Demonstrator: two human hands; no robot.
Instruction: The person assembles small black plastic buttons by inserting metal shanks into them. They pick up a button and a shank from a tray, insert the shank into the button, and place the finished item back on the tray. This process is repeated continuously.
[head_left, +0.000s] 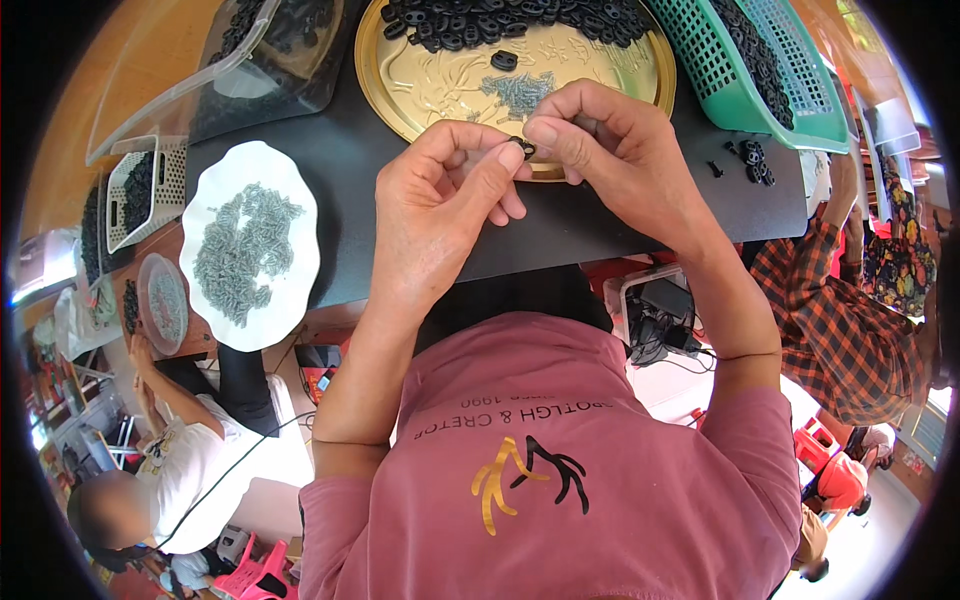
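My left hand (445, 190) pinches a small black plastic cord lock (524, 148) between thumb and forefinger, over the near rim of a round gold tray (440, 108). Close beside it, my right hand (610, 145) has its thumb and forefinger pressed together; whatever is between them is hidden. Behind the fingertips, a small pile of metal springs (520, 92) lies on the tray. A single black cord lock part (504, 61) sits just beyond the springs, and a heap of such parts (500, 18) covers the tray's far side.
To the left stands a white scalloped plate (305, 190) of springs, near a clear plastic bin (150, 115). A green basket (720, 75) of black parts stands at the right. Several loose black pieces (755, 162) lie on the dark table (345, 215). People sit on both sides.
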